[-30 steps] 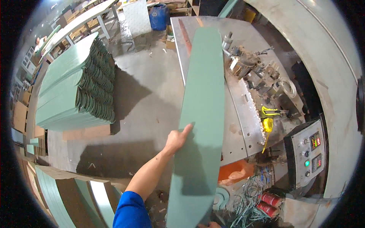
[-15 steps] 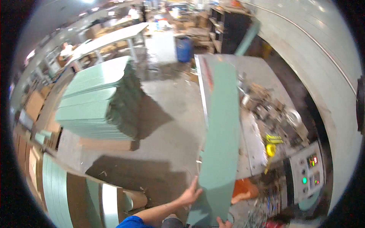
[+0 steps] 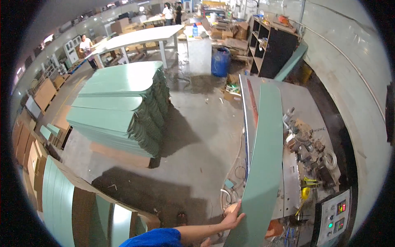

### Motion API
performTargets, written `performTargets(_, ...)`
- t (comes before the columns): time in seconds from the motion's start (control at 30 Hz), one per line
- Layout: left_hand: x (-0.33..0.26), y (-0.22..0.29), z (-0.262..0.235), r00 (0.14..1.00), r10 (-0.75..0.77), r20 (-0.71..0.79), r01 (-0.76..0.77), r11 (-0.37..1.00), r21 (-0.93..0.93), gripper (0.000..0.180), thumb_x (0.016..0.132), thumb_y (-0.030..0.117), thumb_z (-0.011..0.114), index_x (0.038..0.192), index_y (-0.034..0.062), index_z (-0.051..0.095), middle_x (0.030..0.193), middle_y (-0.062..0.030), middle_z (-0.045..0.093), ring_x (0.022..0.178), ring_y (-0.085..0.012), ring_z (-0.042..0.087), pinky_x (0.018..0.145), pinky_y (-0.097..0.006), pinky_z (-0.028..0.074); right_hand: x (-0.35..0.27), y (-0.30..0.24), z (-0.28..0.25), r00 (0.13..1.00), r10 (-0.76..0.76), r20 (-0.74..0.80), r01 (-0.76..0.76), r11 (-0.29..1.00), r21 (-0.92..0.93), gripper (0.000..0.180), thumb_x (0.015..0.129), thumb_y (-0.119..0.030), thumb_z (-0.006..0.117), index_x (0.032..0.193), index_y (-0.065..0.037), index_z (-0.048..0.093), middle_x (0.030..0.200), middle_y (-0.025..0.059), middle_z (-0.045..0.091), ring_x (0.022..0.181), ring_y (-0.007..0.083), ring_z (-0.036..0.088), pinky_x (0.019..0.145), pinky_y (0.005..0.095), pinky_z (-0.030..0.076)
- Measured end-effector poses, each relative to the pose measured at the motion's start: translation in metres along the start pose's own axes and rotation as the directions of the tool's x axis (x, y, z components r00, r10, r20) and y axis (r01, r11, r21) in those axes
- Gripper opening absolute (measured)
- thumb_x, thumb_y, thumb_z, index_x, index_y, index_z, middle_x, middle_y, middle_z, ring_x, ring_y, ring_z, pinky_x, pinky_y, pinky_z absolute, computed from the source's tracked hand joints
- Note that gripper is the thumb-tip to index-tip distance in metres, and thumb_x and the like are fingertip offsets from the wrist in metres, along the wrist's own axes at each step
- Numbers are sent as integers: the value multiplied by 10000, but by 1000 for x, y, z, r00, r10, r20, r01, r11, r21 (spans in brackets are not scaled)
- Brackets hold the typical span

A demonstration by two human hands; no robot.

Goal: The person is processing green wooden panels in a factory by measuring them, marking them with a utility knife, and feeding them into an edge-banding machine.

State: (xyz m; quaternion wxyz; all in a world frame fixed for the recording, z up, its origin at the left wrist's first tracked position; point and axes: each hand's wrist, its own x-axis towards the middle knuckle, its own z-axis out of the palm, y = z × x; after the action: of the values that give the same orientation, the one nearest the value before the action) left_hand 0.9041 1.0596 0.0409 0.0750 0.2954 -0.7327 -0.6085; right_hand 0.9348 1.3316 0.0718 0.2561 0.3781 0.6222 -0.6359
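**Green board steadied on the machine bed**

While the left hand (image 3: 232, 218) presses flat against the near edge of a long pale green board (image 3: 263, 164), fingers spread along its left side and thumb underneath, the board itself runs away from the person up the picture, lying lengthwise on the grey metal machine table (image 3: 304, 103). Its rounded far end reaches almost to the table's far part, and its near end passes down out of the lower edge of the picture. The person's forearm and blue sleeve (image 3: 154, 238) come in from the lower edge. Only a sliver of the right hand (image 3: 205, 242) shows at the bottom edge, just left of the board's near end; whether it is spread or closed cannot be told.

To the right of the board, the table carries a cluster of metal machine parts dusted with sawdust (image 3: 306, 140), with yellow fittings (image 3: 306, 191) nearer the person. A grey control box with red readouts and a green lit button (image 3: 333, 216) sits at the lower right.

Well apart on the concrete floor to the left stands a tall stack of matching green boards (image 3: 119, 107) on a brown base. More green panels (image 3: 57, 201) lean at the lower left. Farther back are a blue barrel (image 3: 220, 61), a dark shelf unit (image 3: 273, 45), a long white table (image 3: 140, 37), and other people at work.
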Motion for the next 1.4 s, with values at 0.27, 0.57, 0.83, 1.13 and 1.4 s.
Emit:
performTargets(0.27,55,23,-45,983,-10,182,24,997,-76,900,1033,367,512,1577,51,-131,1492,-371,374,1287,-540,480,1070,-497,406,-27,-54,101,948,-26,-316,61,993,101,506,907,-210,653,1380,-133,492,1296,19,543,1054,204,548,917,327,432)
performTargets(0.57,227,40,-170,762,307,569,-568,740,361,739,860,430,728,1510,222,445,1263,-169,596,1125,-378,615,986,-521,471,24,-80,147,788,-83,-610,272,935,225,395,861,-45,622,1249,-97,575,1127,26,602,878,209,561,631,372,413)
performTargets(0.83,601,184,-235,365,60,929,-908,-199,369,1013,720,868,551,1561,348,328,1666,-15,209,1538,-334,147,1227,-628,104,62,-76,165,637,-34,-770,331,914,234,406,800,43,681,1199,18,611,1118,95,650,1001,247,613,865,388,495)
performTargets(1.13,672,212,-237,267,20,964,-950,-165,267,1001,687,841,619,1524,345,382,1621,-22,317,1492,-323,298,1200,-626,226,66,-127,242,720,-102,-686,466,803,371,470,863,24,645,1317,4,529,1277,151,601,1102,286,600,962,428,493)
performTargets(1.4,712,206,-254,321,2,947,-939,-132,318,1012,684,791,672,1543,358,359,1641,-10,279,1510,-299,261,1219,-624,169,108,-99,228,612,-175,-772,347,936,64,478,879,15,656,1344,38,551,1232,126,622,1068,238,594,923,373,484)
